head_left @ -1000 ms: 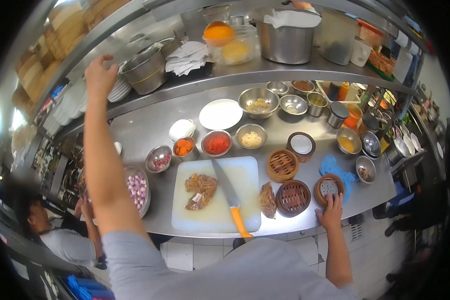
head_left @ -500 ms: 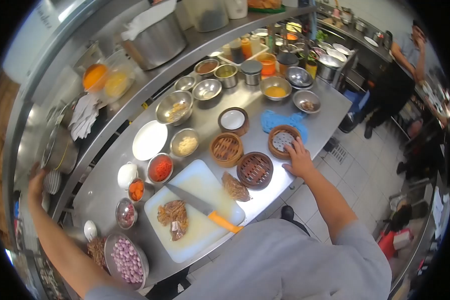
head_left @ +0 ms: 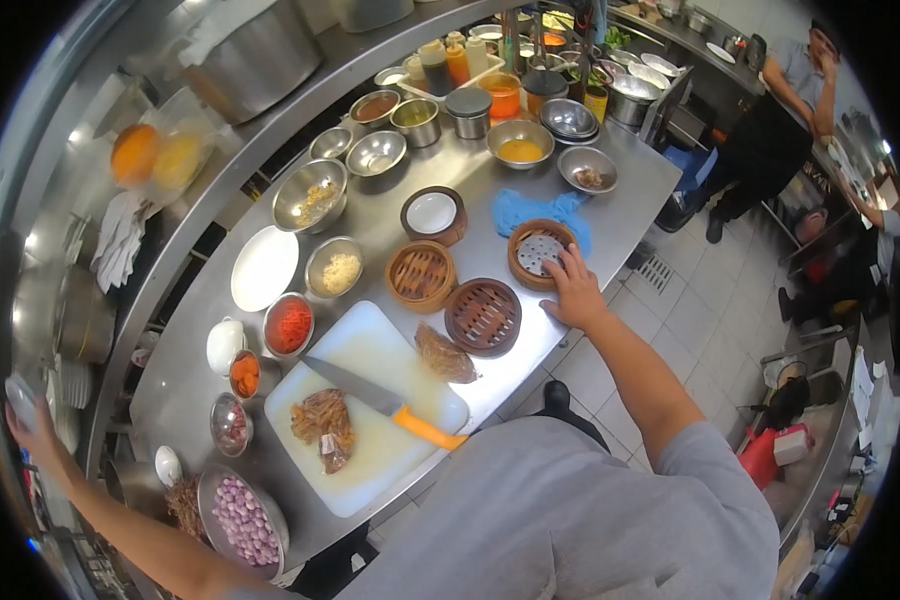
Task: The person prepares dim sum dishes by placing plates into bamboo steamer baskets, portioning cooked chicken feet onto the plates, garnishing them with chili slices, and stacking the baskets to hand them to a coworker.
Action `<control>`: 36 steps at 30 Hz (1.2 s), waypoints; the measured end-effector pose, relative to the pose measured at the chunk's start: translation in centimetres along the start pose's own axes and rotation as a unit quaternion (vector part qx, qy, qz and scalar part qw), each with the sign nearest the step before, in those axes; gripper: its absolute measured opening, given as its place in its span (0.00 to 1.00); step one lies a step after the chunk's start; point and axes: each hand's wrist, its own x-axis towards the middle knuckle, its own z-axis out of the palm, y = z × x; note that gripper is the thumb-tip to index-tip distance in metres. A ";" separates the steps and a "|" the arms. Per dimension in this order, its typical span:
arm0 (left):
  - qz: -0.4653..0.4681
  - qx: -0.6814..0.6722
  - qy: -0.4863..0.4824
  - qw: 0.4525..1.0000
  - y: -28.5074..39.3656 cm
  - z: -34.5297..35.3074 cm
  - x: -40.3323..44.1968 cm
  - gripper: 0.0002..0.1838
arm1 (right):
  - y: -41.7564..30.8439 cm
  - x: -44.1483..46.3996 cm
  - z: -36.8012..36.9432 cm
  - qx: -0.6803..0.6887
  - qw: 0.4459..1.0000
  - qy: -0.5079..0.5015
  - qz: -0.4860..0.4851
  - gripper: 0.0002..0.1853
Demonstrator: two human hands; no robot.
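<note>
My right hand is at a round bamboo steamer basket, fingers over its rim and thumb outside the wall. A white perforated liner lies in this basket. Far to the left, by the lower shelf, my left hand is closed on a pale, whitish dish-like thing, blurred at the view's edge. Near my right hand are a slatted bamboo steamer, a darker slatted steamer, and a steamer with a white dish inside. A crumpled blue cloth or plastic lies behind the lined basket.
On a white cutting board lie an orange-handled knife and a brown wrapped food bundle. A bowl of shallots and bowls of shredded carrot stand left. A person stands across the aisle.
My left hand has moved outward and down in view, and a pale dish-like thing now shows in it. My right hand stays at the lined steamer. The whole view has shifted slightly.
</note>
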 end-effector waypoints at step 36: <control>-0.119 -0.138 -0.792 0.582 40.3 28.9 -47.9 0.59 | 3.9 1.0 1.0 0.094 0.988 0.023 -0.117 0.46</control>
